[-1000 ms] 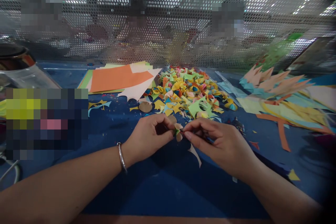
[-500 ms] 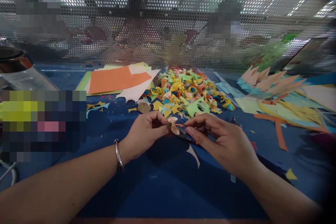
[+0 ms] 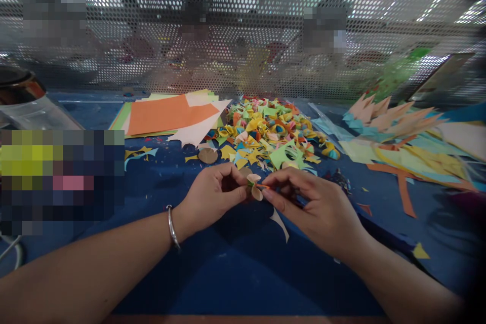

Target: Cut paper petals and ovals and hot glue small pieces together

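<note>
The blue bench (image 3: 228,273) carries a stack of sheets (image 3: 167,114) at rear left and a pile of coloured scraps (image 3: 273,131) at rear centre. In front of the scraps, the left hand (image 3: 212,195) and right hand (image 3: 319,207) meet, each closed in a fingertip pinch on one small flower (image 3: 255,186) held between them.

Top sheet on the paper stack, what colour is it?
Orange. The top sheet shows best in the head view.
</note>
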A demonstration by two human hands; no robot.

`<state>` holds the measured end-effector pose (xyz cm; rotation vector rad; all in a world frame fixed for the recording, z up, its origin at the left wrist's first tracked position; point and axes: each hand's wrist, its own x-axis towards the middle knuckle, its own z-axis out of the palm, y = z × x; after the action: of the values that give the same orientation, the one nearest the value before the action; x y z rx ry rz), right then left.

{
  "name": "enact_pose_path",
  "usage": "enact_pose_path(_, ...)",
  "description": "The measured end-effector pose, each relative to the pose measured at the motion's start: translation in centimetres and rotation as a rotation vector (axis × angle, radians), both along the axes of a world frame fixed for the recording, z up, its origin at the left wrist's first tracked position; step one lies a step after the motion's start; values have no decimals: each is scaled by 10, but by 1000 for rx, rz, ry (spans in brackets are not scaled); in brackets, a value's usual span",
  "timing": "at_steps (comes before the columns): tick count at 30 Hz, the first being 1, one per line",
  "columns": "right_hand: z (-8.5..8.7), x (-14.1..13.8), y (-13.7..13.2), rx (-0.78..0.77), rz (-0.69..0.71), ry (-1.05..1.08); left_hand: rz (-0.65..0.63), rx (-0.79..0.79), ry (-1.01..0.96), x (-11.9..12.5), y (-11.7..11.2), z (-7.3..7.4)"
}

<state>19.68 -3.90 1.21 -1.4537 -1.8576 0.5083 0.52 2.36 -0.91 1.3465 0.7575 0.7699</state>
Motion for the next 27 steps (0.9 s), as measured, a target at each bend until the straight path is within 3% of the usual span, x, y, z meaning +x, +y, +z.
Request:
enact_pose_path(12,0,0,0,-112,20,77,76,302,189,-4,-2,-3)
enact_pose_path(27,1,-4,2,-109,46,83,121,508,315,-5,-5,3)
